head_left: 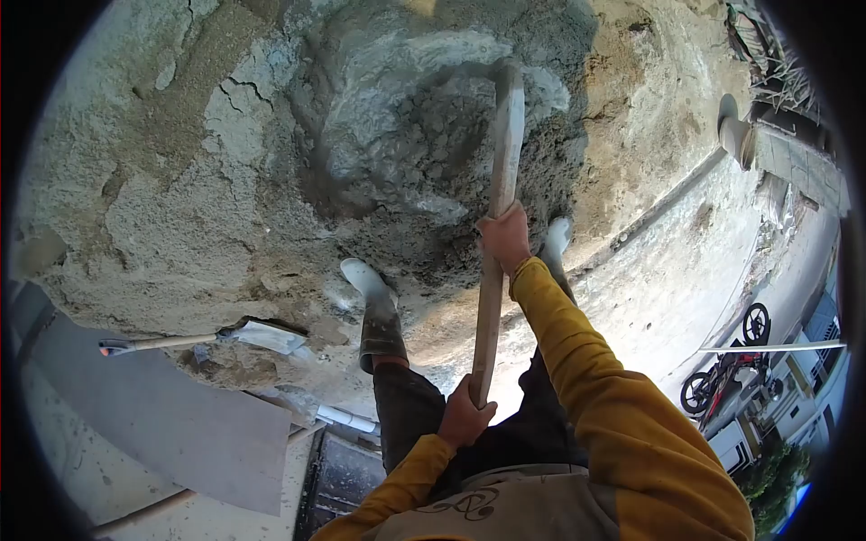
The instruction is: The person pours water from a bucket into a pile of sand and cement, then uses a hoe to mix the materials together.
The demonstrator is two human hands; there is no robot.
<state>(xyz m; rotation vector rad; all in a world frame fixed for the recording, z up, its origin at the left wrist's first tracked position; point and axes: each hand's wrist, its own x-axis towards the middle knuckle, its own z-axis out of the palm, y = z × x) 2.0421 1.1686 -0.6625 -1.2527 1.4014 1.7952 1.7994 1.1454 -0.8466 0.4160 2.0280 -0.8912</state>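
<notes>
A long wooden tool handle [507, 149] runs from near my waist up into a wet grey mortar mix [433, 135]. Its far end meets the mix at the top, where the tool's head cannot be made out. Around the middle of the handle my right hand [505, 236] is closed. My left hand [465, 417] grips the near end, close to my thighs. The mortar lies in a ring-shaped heap with a lumpy, darker hollow in its middle. My light-toed boots [368, 278] stand apart at the near edge of the heap.
A shovel [266, 336] with a wooden handle lies on the left, near a grey flat sheet [162, 397]. Pale, cracked, dried material [180, 216] covers the ground beyond it. At the far right are a motorcycle [726, 374] and a low block edge [798, 162].
</notes>
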